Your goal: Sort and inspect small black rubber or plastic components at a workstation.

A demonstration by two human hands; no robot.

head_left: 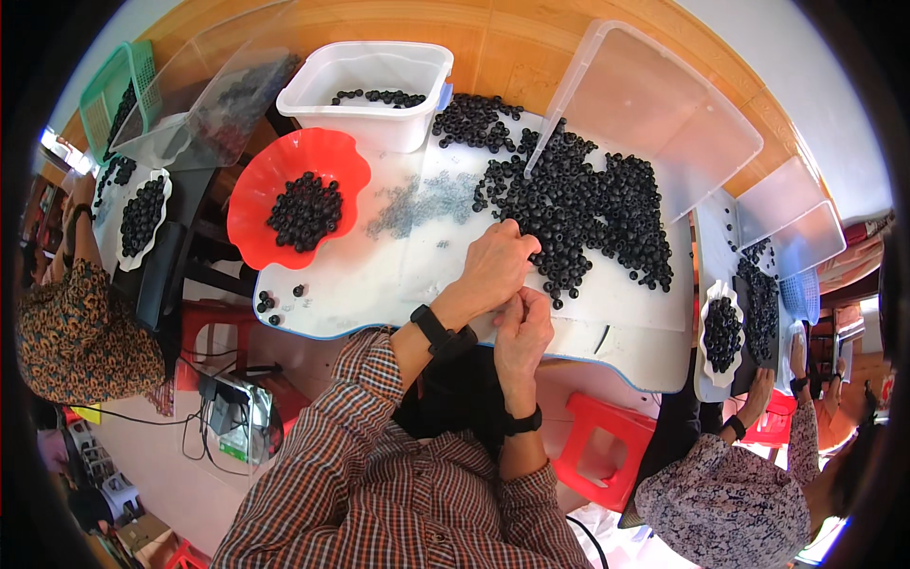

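Note:
My left hand point(496, 268) is closed at the near edge of a large pile of small round black pieces point(611, 204), which look like little rings with a hole. Its fingertips come right up against the pile, and anything pinched there is hidden. Just below it, my right hand point(524, 334) has its fingers curled together, thumb up, almost touching the left hand. What it holds is too small to tell. Left of the pile, many tiny clear pieces point(417, 204) lie scattered on the white table point(588, 337).
A red scalloped bowl point(248, 204) of black pieces stands to the left, a white tub point(365, 112) behind it. A clear bin point(654, 114) leans over the pile. Red stools point(607, 446) stand below. Other people point(725, 484) work at both sides.

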